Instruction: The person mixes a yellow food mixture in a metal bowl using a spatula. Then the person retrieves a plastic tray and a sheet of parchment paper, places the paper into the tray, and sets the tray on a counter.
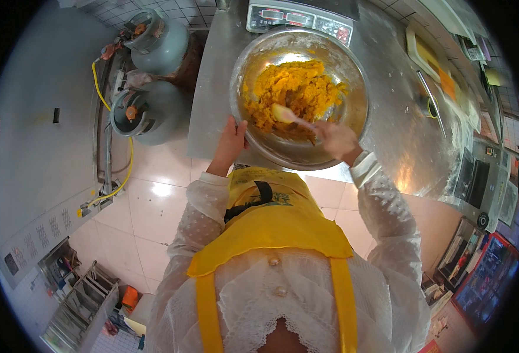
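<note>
A wide stainless steel bowl (301,157) stands at the front edge of a metal worktable. Inside it lies a lumpy orange-yellow mash or dough (297,84), with smears and pale powder on the bowl's inner wall. My left hand (231,143) grips the bowl's rim at the lower left, thumb on top. My right hand (338,140) reaches over the near right side, closed around the handle of a spatula (282,114). The spatula's pale yellow head, a little blurred, rests against the near part of the mash.
A digital scale (299,22) sits behind the bowl on the steel worktable (396,114). To the right lie a metal rod (431,103) and a whitish tray (427,53). Two gas cylinders (166,48) with a yellow hose (129,170) stand at the left.
</note>
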`<state>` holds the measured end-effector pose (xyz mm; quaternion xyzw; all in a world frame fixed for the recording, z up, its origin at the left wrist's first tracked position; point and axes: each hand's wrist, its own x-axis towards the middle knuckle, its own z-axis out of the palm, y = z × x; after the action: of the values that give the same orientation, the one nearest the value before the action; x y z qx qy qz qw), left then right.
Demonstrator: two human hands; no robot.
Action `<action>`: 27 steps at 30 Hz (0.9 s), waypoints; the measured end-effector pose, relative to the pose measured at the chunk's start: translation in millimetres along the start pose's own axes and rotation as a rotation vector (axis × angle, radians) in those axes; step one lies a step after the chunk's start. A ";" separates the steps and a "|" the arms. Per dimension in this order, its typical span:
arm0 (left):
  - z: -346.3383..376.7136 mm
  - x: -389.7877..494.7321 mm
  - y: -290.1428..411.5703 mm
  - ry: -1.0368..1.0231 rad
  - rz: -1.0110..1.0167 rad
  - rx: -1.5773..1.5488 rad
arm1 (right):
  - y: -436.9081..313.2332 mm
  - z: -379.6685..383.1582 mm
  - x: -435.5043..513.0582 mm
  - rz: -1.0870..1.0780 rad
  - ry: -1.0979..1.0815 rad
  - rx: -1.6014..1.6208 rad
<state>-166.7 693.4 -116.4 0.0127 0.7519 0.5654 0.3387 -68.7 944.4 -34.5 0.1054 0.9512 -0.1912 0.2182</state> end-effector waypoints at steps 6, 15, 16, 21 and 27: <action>-1.0 -2.5 1.5 -0.007 0.030 0.007 | -3.3 16.9 33.7 0.044 0.061 -0.199; -0.1 -2.0 4.7 -0.020 0.015 0.006 | 8.4 12.7 -2.4 -0.116 0.036 -0.275; 0.0 -1.5 4.3 -0.021 0.012 0.013 | 16.3 20.7 3.8 -0.118 0.053 -0.333; -0.7 -0.1 -0.2 -0.012 0.010 0.023 | 72.1 -15.0 14.8 0.171 0.235 -0.219; 0.8 1.1 0.4 -0.008 0.009 0.008 | 39.4 24.6 -10.8 -0.284 0.073 -0.246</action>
<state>-167.2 694.6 -116.7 0.0197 0.7530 0.5637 0.3390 -38.8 968.7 -62.6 -0.0507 0.9800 -0.0984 0.1655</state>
